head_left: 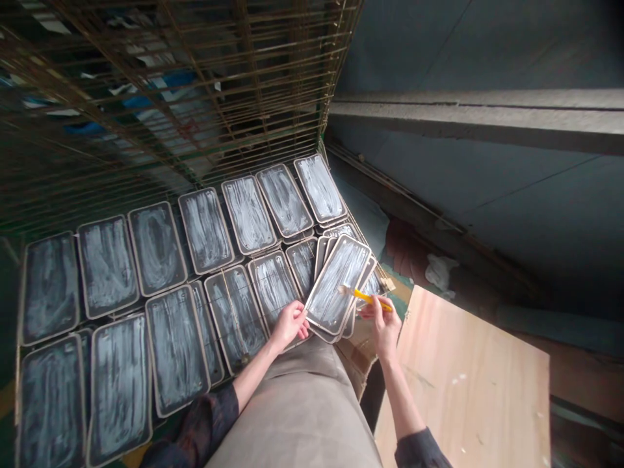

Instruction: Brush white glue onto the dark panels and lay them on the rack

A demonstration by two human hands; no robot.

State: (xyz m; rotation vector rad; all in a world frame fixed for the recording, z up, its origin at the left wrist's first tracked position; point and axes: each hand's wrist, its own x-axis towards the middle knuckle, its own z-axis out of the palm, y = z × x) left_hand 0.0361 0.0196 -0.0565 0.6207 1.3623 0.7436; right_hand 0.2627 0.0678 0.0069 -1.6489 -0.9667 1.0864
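Observation:
My left hand [291,323] grips the lower edge of a dark rectangular panel [337,283] smeared with white streaks, the top one of a small stack held tilted. My right hand [384,322] is closed around a yellow-handled brush [366,298]. The brush's pale bristle end rests on the panel's right side. Both forearms reach out over my beige apron [302,409].
Several similar white-streaked panels [205,231] lie in rows on a wire rack shelf [229,273]. Wire racks [170,84] with more shelves rise behind. A plywood board [468,383] lies at the right. Beyond it are a grey wall and concrete ledge [487,117].

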